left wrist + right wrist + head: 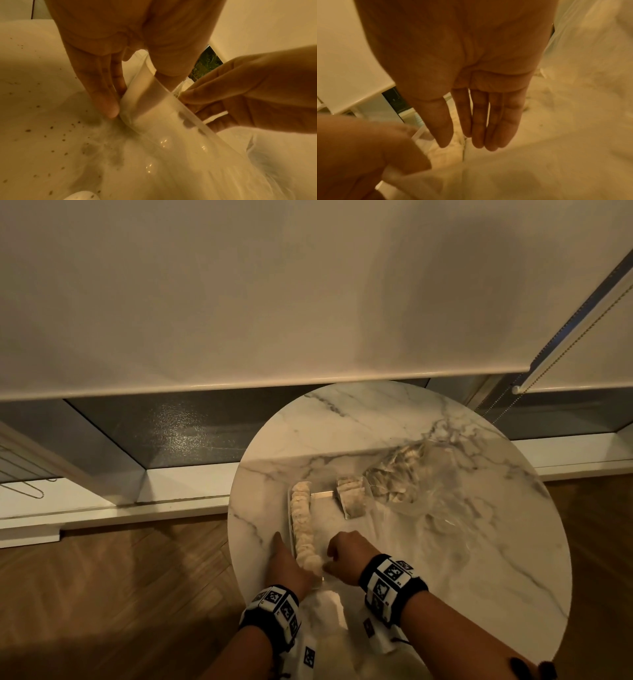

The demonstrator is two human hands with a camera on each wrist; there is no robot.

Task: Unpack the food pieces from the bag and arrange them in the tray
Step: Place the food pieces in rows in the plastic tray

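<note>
A clear plastic tray (329, 518) lies on the round marble table (445, 559). A row of pale food pieces (303, 525) runs along its left side, and a second small stack (351, 496) sits at its far right corner. My left hand (287, 563) grips the tray's near-left wall (154, 108), fingers (102, 94) outside and thumb inside. My right hand (342, 549) is over the near end of the row, its fingers (479, 128) straight and pointing down at the pieces (447, 152). The crumpled clear bag (411, 474), with several pieces inside, lies right of the tray.
The table stands by a window with a lowered white blind (239, 302) and a bead cord (548, 357) at the right. Wooden floor (120, 594) lies to the left. Bare marble shows at the table's right and far sides.
</note>
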